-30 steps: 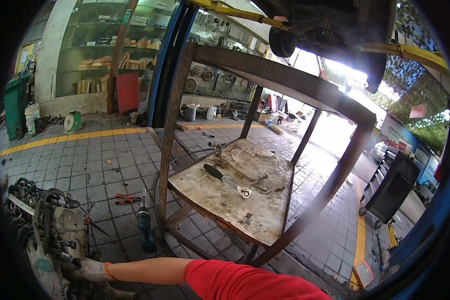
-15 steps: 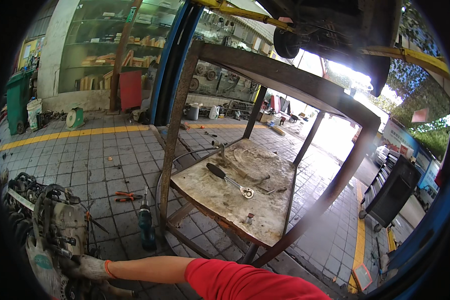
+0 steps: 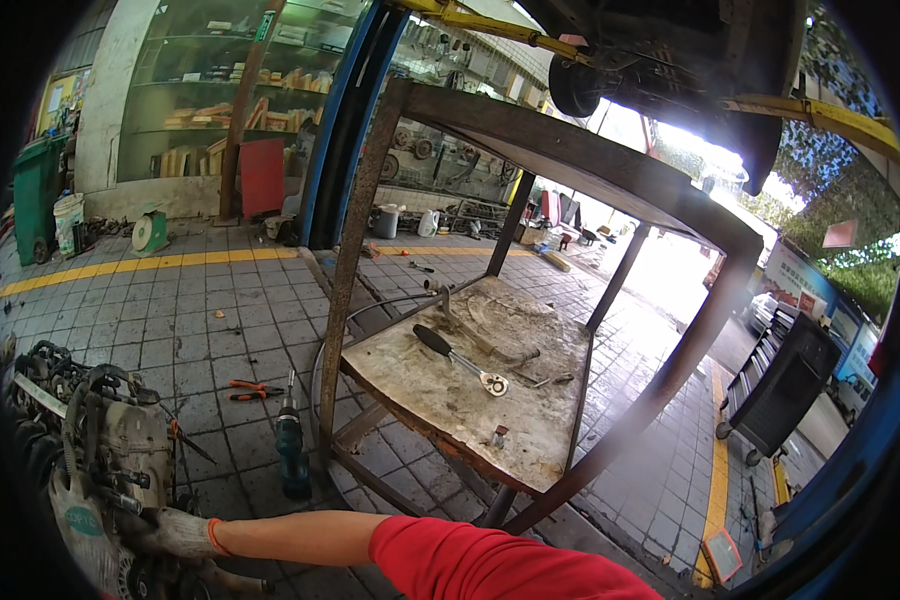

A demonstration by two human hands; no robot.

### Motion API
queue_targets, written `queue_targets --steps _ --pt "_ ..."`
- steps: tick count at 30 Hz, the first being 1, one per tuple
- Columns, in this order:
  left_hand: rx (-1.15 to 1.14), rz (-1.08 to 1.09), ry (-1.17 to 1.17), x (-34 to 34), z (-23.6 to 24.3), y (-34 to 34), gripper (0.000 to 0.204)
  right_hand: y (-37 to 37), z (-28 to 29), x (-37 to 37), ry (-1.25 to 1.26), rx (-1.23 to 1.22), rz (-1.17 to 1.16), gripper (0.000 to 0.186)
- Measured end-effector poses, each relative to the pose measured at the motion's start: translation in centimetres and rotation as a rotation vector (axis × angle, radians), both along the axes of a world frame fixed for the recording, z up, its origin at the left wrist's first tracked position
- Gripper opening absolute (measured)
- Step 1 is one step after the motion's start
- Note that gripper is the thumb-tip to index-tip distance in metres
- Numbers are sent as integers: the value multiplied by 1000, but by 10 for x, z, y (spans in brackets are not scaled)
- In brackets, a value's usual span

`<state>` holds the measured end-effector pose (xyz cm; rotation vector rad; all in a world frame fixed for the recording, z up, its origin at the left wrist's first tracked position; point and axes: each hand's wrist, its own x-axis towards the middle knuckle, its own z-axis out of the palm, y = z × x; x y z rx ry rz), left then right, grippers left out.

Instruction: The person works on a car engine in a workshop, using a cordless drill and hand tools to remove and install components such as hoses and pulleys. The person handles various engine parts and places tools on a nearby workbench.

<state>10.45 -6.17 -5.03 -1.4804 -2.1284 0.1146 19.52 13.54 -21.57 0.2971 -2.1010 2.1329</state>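
An engine (image 3: 138, 440) with black hoses and a grey metal cover sits low at the left. My right hand (image 3: 183, 533), in a dirty pale work glove with an orange cuff, reaches across to its lower side. Its darkened fingers are bent in against the engine parts, and what they grip is hidden. Close beside it, at the picture's dark rim, my left hand (image 3: 78, 520) wears a pale glove with a green oval patch. That hand lies against the engine's near side, its fingers mostly unseen.
Right of the engine, a cordless drill (image 3: 291, 450) and orange-handled pliers (image 3: 256, 390) are on the tiled floor. A metal-framed stand (image 3: 342, 290) carries a ratchet (image 3: 465, 362) and a bent pipe (image 3: 480, 340) on its lower shelf. A raised vehicle (image 3: 670, 70) hangs above; a tool cart (image 3: 782, 385) stands right.
My left glove's green patch has turned slightly. My right hand stays at nearly the same spot on the engine; the tools have not moved.
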Motion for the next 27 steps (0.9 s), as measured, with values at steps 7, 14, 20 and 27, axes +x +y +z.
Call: queue_targets --steps 7,14,20,27 --pt "-22 -16 -58 -9 1 -12 34 -17 68 22 -305 133 -67 50" --pt "-79 8 27 4 9 -6 32 -14 63 29 -274 93 -103 51" --pt "-105 41 3 9 15 -5 32 -18 71 32 -292 125 -155 52" --pt "-140 129 105 -1 2 -5 31 -15 57 21 -271 167 -94 52"
